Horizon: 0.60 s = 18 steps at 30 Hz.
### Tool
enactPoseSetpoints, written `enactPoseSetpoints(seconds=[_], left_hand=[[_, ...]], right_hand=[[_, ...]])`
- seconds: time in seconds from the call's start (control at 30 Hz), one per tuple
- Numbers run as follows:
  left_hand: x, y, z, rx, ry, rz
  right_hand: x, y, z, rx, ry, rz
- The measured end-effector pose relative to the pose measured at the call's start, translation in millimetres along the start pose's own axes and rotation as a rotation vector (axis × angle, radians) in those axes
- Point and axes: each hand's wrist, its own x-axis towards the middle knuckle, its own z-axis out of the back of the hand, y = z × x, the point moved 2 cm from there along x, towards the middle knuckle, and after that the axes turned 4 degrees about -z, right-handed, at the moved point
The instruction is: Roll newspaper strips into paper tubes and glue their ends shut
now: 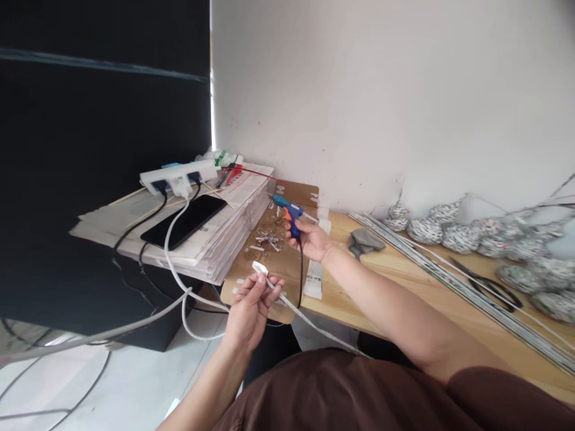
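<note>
My right hand point(313, 240) is wrapped round the handle of a blue glue gun point(293, 213) with an orange trigger. Its teal nozzle end points left, and a black cord hangs from the grip. Lower and to the left, my left hand point(251, 308) pinches a thin rolled paper stick point(309, 323) close to its flattened white end point(259, 269). From my fingers the stick runs down and right towards my lap. Below both hands lies a brown cardboard sheet point(240, 282) with a pile of small paper scraps point(268, 240) on it.
To the left, a stack of paper sheets point(233, 239) bears a black phone point(184, 221) and a white power strip point(177, 176) with trailing cables. On the wooden table point(350, 293) are a grey cloth point(366, 240), long paper rods point(444, 278), scissors point(489, 288) and several woven paper figures point(460, 238).
</note>
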Motion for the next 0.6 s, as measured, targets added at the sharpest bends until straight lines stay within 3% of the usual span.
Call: enactPoseSetpoints(seconds=[0.2,0.3,0.43,0.6], left_hand=[[1.6,1.4,1.3,0.023,-0.003,-0.001],[1.1,-0.8,0.2,0.028,-0.001,-0.007],[1.1,-3.2,-1.8,0.032,-0.015,-0.011],[4.1,-2.2,-5.4,0.025,-0.015,-0.006]], right_hand=[[-14.6,9.3,-13.2,0.157,0.216,0.057],[-26.3,13.2,-23.8,0.124,0.268,0.057],[-47.6,17.6,-26.8,-0.013,0.224,0.102],[-75.6,15.0,-11.2,-0.104,0.077,0.143]])
